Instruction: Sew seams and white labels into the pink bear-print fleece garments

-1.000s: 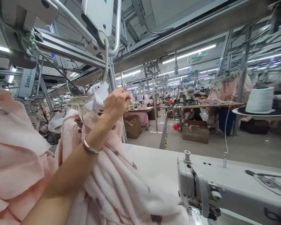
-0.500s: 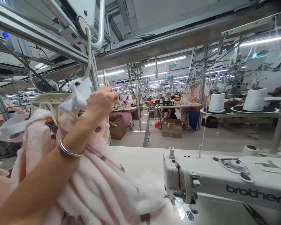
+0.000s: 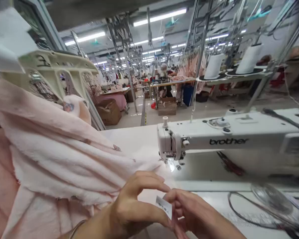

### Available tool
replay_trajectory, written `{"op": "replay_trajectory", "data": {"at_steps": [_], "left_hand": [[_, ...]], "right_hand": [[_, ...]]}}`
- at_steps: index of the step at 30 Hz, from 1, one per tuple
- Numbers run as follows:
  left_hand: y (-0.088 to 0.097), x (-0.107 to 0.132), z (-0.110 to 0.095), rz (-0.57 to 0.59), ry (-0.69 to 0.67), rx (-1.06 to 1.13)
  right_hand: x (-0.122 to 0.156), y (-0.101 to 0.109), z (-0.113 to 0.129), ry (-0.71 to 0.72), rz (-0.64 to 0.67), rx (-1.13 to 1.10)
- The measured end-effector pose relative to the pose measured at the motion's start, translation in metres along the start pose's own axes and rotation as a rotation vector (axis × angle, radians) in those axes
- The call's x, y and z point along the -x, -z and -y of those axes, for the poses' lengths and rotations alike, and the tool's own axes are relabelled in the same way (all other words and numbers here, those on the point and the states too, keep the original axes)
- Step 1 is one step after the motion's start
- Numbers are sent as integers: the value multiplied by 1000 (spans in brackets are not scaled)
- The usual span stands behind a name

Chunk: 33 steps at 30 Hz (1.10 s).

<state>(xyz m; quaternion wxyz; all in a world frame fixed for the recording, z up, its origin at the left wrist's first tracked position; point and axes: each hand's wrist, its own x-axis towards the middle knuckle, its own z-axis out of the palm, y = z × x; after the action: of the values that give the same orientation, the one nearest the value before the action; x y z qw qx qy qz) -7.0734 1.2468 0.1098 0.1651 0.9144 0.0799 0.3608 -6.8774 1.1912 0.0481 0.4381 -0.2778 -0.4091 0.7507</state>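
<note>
Small white label (image 3: 164,206), at the table's (image 3: 137,141) front edge: my left hand (image 3: 136,207) and right hand (image 3: 198,215) both pinch it, fingers closed on it. Pink fabric (image 3: 59,156) heaped left; sewing machine (image 3: 226,141) behind.

Both hands are low at the front: the left hand (image 3: 133,207) and the right hand (image 3: 198,215) meet fingertip to fingertip, each grip pinched on a small white label (image 3: 164,206) with print on it. Pink cloth (image 3: 59,156) hangs off a cream hanger (image 3: 52,71) on the left and spills across the white tabletop (image 3: 129,139), right up to the needle end of the white sewing machine (image 3: 229,136). Two thread cones (image 3: 214,64) stand on a shelf behind it.
</note>
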Motion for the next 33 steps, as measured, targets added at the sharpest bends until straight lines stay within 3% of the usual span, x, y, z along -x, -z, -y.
{"op": "replay_trajectory", "data": {"at_steps": [2,4,7,9,12,16,26,31,33], "left_hand": [[-10,14,4,-27,45,63],[-11,18,7,-52,146,122],[-10,14,5,-177,540,382],[-12,8,1,-188,843,622],[-18,-1,-3,-168,1078,776],[-24,-9,-3,-181,1130,752],[-29,-10,-2,-98,1128,669],[-26,-12,3,-32,1138,665],[-21,-15,10,30,1116,536]], "right_hand": [[-3,-6,12,-53,78,-111],[-4,-9,18,-8,28,-46],[-2,-15,21,118,-197,167],[0,-21,21,180,-337,308],[1,-26,18,209,-432,446],[0,-24,16,203,-445,515],[-3,-20,22,184,-455,380],[2,-10,18,183,-456,524],[7,4,11,191,-462,668]]}}
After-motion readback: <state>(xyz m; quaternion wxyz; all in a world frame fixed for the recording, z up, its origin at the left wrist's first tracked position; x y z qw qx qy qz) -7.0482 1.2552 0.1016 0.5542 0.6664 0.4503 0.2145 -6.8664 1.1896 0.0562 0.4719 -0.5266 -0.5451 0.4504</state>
